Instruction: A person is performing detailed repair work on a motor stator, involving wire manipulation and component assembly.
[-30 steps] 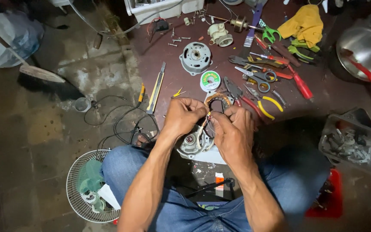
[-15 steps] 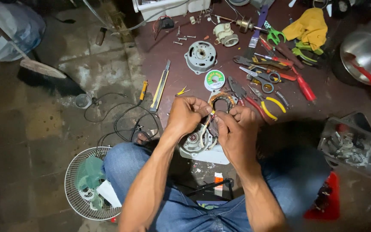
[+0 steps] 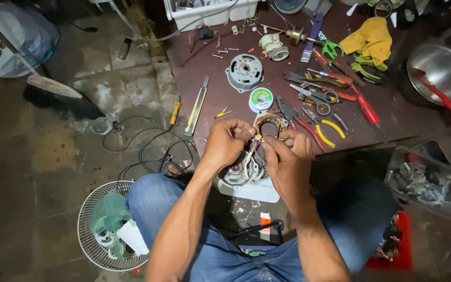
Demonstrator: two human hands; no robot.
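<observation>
Shifted little since half a second ago: both hands still bunched over the motor, the view nudged so that everything sits slightly lower in the picture. Pinching thin wires (image 3: 255, 148) between fingertips, left hand (image 3: 226, 142) and right hand (image 3: 287, 156), knuckles nearly touching. Below them, a round grey metal motor (image 3: 237, 175) resting on a white plastic base (image 3: 254, 190), at centre just above the knees. At 12 o'clock from the hands, a ring of copper-coloured winding (image 3: 270, 125), half hidden by fingers. Farther at 12, a small round green-and-white spool (image 3: 261, 99), then a ribbed grey metal cover (image 3: 244, 72). At 2 o'clock, pliers with yellow handles (image 3: 323, 127) and a red-handled screwdriver (image 3: 364, 107) on the dark brown board (image 3: 220, 94). At 4 o'clock, a clear plastic tub (image 3: 424, 180) holding grey metal parts. At 8 o'clock, a round wire fan guard (image 3: 105, 225) on the stained concrete floor.
</observation>
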